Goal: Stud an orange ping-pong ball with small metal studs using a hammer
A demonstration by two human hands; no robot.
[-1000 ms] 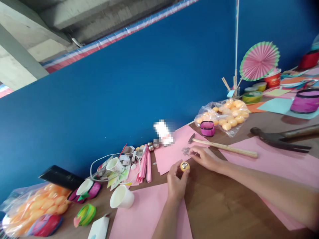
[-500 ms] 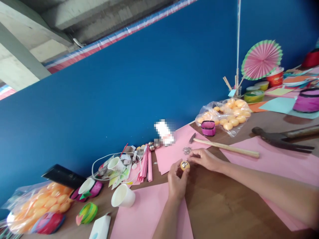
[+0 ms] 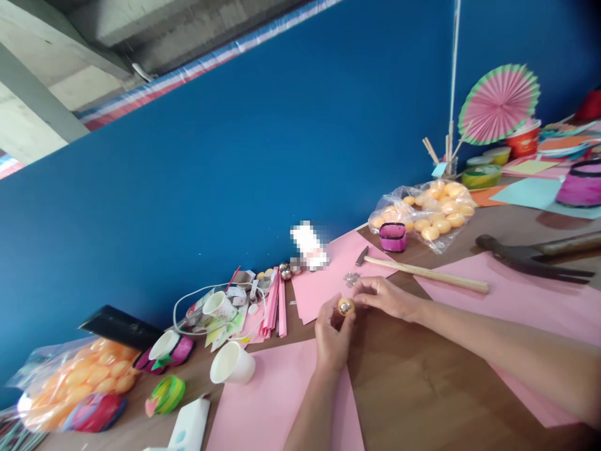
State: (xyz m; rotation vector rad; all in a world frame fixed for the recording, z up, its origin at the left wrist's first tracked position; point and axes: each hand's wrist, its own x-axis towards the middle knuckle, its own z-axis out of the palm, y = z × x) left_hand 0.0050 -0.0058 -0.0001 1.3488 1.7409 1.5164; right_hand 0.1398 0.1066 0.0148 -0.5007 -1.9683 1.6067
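Note:
My left hand (image 3: 331, 341) pinches a small orange half-shell with a shiny silver bell (image 3: 345, 305) in it, just above the wooden table (image 3: 422, 388). My right hand (image 3: 385, 297) is right beside it, fingertips pinched together close to the shell; whether they hold a small piece I cannot tell. A little heap of silver bits (image 3: 351, 278) lies on a pink paper sheet (image 3: 323, 285) just beyond the hands. A small hammer with a pale wooden handle (image 3: 425, 274) lies behind my right hand.
A bag of orange shells (image 3: 429, 213) and a pink box (image 3: 392, 237) stand at the back right, with a claw hammer (image 3: 530, 257) further right. White paper cups (image 3: 231, 364), tape rolls and another bag of orange shells (image 3: 70, 382) lie left. A blue wall backs the table.
My right hand has drawn in from the silver bits to the shell in my left hand. The camera has shifted slightly.

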